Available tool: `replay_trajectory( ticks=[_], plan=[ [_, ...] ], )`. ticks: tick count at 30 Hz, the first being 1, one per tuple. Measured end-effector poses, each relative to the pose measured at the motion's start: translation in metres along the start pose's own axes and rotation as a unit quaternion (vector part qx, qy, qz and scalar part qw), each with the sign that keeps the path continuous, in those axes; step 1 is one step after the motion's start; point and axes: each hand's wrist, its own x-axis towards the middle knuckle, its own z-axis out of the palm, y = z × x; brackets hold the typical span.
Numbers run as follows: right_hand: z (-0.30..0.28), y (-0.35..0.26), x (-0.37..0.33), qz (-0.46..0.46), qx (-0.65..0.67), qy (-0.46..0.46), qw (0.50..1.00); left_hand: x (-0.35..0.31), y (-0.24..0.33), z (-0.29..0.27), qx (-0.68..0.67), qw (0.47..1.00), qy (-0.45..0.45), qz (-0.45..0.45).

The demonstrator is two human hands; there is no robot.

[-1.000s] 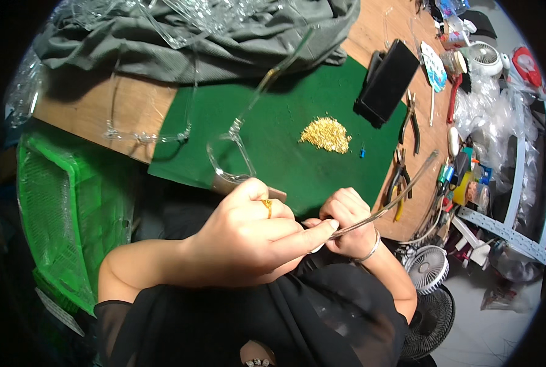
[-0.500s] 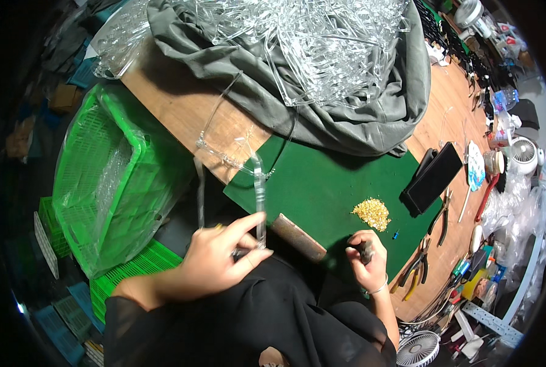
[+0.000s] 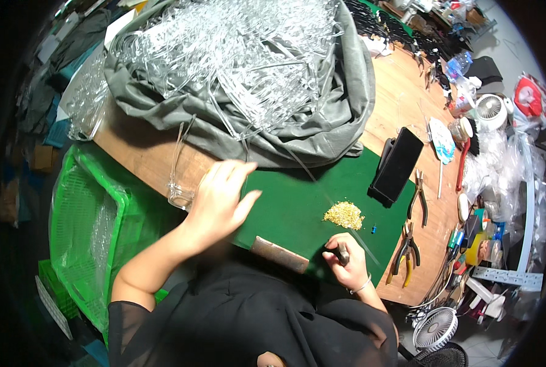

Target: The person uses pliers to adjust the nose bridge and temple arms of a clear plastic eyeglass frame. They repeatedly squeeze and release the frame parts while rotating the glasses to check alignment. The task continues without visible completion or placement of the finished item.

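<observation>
Loosely splayed, the left hand hangs beside a clear spectacle frame on the tabletop, apart from the right hand, closed around a dark tool; a light pinch should best suit so slender a piece.

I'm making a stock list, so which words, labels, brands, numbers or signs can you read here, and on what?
None can be read.
Blue-and-white paddle: printed pattern, too small to make out words.
Bottle: too small and blurred.
Red-and-white bag: too blurred to tell if it bears print.
Phone: dark, no text visible.
Dark object in the right hand: no lettering visible.
</observation>
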Motion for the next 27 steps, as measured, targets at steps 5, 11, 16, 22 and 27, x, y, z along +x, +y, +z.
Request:
replay_trajectory(
  ticks=[5, 11, 16, 22, 27],
  plan=[
    [0.006, -0.003, 0.006, -0.02, -0.031, -0.024, 0.999, 0.106, 0.026, -0.001, 0.001, 0.982, 0.135, 0.131],
    [0.013, -0.001, -0.007, -0.061, -0.011, 0.039, 0.997, 0.213, -0.001, -0.002, 0.077, 0.992, -0.043, -0.093],
    [0.008, 0.002, -0.011, -0.099, -0.033, 0.032, 0.994, 0.212, -0.007, -0.011, -0.207, 0.94, -0.26, -0.075],
    [0.016, -0.001, -0.003, -0.109, -0.06, 0.005, 0.992, 0.179, -0.007, -0.036, -0.527, 0.832, -0.029, -0.169],
    [0.0, -0.009, -0.003, -0.073, -0.205, -0.024, 0.976, 0.131, 0.024, -0.069, -0.687, 0.726, -0.004, 0.006]
  ],
)
